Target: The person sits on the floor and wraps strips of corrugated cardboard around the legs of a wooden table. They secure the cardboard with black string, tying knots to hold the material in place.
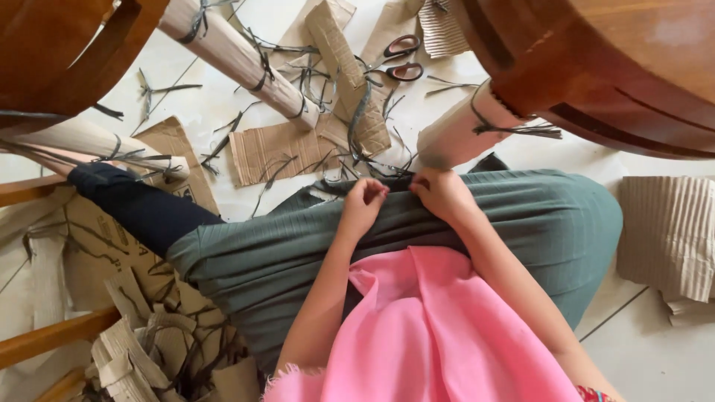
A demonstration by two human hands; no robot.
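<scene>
View from the head camera, looking down at a seated person's lap and the floor [640,350] beyond it. The left hand [365,202] and the right hand [441,192] meet at the far edge of the lap, close beside each other. Each hand is narrowly pinched, fingertips drawn together on a thin dark strand [395,176] that lies across the grey-green ribbed garment [521,216] covering the knees; the strand is too fine to tell how much of it each hand holds. A pink cloth [432,327] drapes over the lap nearer the camera, between the forearms.

Just beyond the right hand stands a paper-wrapped furniture leg [454,134], bound with dark strands tied around it. A second wrapped leg [238,56] slants across the upper left, likewise bound. Between them, pieces of corrugated cardboard [272,152] lie flat on the floor, strewn with loose dark strand offcuts. A pair of scissors [402,59] with red-and-black handles rests on the floor beyond the cardboard, well apart from both hands. Polished brown wooden furniture [618,67] fills the upper right corner. A further corrugated sheet [666,234] lies at right, and a heap of torn cardboard strips [141,350] at lower left.
</scene>
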